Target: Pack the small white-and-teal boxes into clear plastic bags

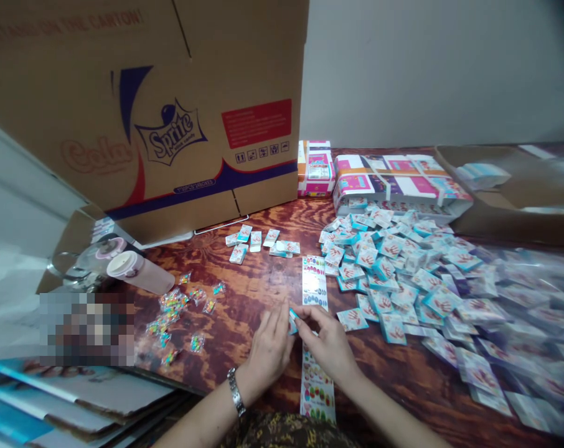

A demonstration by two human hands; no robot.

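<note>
Near the front middle of the table, my left hand [271,343] and my right hand [326,341] meet around a small light-blue and white packet [292,320]. The left fingers lie along one side of it, and the right thumb and fingers pinch its other side. A strip of colourful printed stickers [318,379] runs beneath my right hand. To the right spreads a big heap of similar small boxes [391,246]. A few loose boxes [256,240] lie beyond my hands, and small bags of colourful candy [173,300] are scattered to the left.
A large cardboard carton [179,180] stands at the back left. Wrapped pink and white bundles [398,177] sit at the back, beside an open brown box [520,218]. A pale lidded bottle [144,274] lies at the left, above stacked flat cardboard [90,398].
</note>
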